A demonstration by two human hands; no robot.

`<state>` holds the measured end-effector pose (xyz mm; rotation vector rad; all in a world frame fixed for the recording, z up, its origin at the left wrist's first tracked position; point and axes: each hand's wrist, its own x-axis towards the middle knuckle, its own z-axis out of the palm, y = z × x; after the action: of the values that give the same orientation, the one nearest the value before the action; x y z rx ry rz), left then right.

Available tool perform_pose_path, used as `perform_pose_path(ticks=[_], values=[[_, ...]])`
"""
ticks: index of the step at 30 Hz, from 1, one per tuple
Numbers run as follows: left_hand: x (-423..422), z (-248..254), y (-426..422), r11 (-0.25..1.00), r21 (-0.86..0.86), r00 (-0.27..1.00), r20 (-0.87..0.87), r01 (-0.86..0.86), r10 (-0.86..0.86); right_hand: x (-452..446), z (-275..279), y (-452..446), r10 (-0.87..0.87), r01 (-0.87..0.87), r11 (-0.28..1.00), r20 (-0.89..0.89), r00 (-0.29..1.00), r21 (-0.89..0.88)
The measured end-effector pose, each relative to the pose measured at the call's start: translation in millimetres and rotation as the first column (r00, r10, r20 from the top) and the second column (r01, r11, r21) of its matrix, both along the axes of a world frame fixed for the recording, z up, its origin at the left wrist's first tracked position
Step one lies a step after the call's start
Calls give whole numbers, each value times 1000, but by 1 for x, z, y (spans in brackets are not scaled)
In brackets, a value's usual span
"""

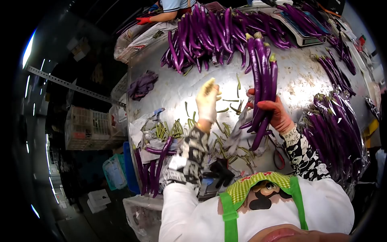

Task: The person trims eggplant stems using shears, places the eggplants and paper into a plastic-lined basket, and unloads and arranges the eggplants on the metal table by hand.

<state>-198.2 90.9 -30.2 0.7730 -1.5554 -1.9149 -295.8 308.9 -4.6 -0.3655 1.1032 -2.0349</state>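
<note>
My right hand (pixel 275 114), in a reddish glove, is closed round a bunch of long purple eggplants (pixel 263 76). Their green stem ends point away from me and their tips hang below my fingers. My left hand (pixel 207 103), in a pale glove, is raised over the metal table (pixel 169 90), left of the bunch and apart from it. Its fingers are curled in, and I cannot see whether anything is inside them. Cut green stems (pixel 219 143) lie scattered beneath my hands. A crumpled strip of clear plastic (pixel 238 135) is below the bunch.
A large eggplant heap (pixel 205 34) covers the far side, near a scale (pixel 308 38) bearing more. Bagged eggplants (pixel 334 129) lie at right, scissors (pixel 279 158) near my apron. A dark cloth (pixel 143 84) and loose eggplants (pixel 161 169) are at left. Another person's red-gloved hand (pixel 144 20) shows beyond.
</note>
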Motion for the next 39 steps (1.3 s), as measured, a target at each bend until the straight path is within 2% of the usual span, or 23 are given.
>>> perform_pose_path(ticks=[2, 3, 6, 7, 8, 11, 13, 16, 18, 20, 22, 23, 24, 26, 28, 29, 30, 32, 33, 35, 37, 38, 39], values=[[-39, -25, -47, 998, 50, 996, 87, -41, 37, -27, 0, -7, 25, -25, 1000, -19, 1000, 18], [-57, -36, -66, 993, 95, 995, 85, -66, 58, -39, -2, -13, 43, -44, 998, -20, 999, -42], [-109, -52, -102, 996, 74, 986, 162, -44, 31, -65, -13, -21, 241, -175, 939, 204, 949, -297], [-123, -56, -108, 997, 79, 986, 169, -22, 8, -65, -14, -23, 276, -197, 918, 196, 941, -345], [-136, -60, -114, 997, 80, 985, 174, 1, -15, -63, -13, -27, 275, -181, 922, 247, 929, -342], [-170, -78, -127, 995, 101, 936, 351, -3, -33, -52, -13, -32, 292, -137, 911, 373, 880, -390], [-178, -88, -130, 995, 92, 901, 431, 22, -59, -49, -22, -33, 290, -118, 902, 383, 877, -414], [-171, -94, -137, 976, 134, 829, 515, 170, -215, -47, -37, -30, 236, -78, 918, 376, 896, -389], [-154, -81, -123, 940, 200, 668, 663, 277, -338, -52, -45, -25, 200, -78, 936, 336, 920, -343], [-124, -92, -103, 883, 346, 782, 431, 317, -450, -52, -43, -23, 179, -68, 947, 339, 924, -314], [-103, -91, -80, 858, 419, 880, 230, 296, -416, -51, -38, -18, 183, -74, 947, 336, 924, -312], [-88, -90, -67, 804, 466, 904, 19, 369, -427, -49, -39, -18, 197, -83, 944, 344, 918, -318], [-76, -84, -45, 832, 394, 920, -137, 392, -368, -53, -53, -13, 239, -139, 946, 339, 910, -292], [-58, -53, -11, 758, 353, 830, -340, 549, -442, -43, -50, -15, 308, -191, 922, 338, 890, -336], [-43, -37, 4, 755, 176, 766, -294, 631, -572, -39, -55, -21, 404, -182, 850, 390, 827, -494], [-35, -45, 13, 773, 236, 808, -197, 589, -555, -35, -52, -22, 377, -177, 876, 411, 830, -448], [-31, -31, 23, 763, 231, 796, -123, 603, -592, -32, -48, -22, 406, -212, 872, 408, 818, -442], [-21, -10, 36, 785, 273, 831, -138, 556, -540, -26, -43, -19, 455, -276, 862, 406, 793, -426], [-19, -14, 31, 748, 307, 798, -72, 588, -598, -21, -40, -15, 400, -228, 887, 423, 813, -401], [-13, -34, 16, 670, 383, 710, 49, 636, -702, -18, -35, -8, 436, -260, 869, 403, 805, -420], [-1, -52, 24, 757, 32, 750, 115, 653, -651, -20, -40, -3, 488, -325, 849, 383, 784, -418], [5, -57, 31, 758, -144, 772, 142, 636, -620, -20, -40, -3, 450, -341, 881, 353, 821, -328], [7, -43, 39, 710, -418, 823, 246, 566, -512, -18, -34, -3, 413, -351, 906, 321, 852, -235]])
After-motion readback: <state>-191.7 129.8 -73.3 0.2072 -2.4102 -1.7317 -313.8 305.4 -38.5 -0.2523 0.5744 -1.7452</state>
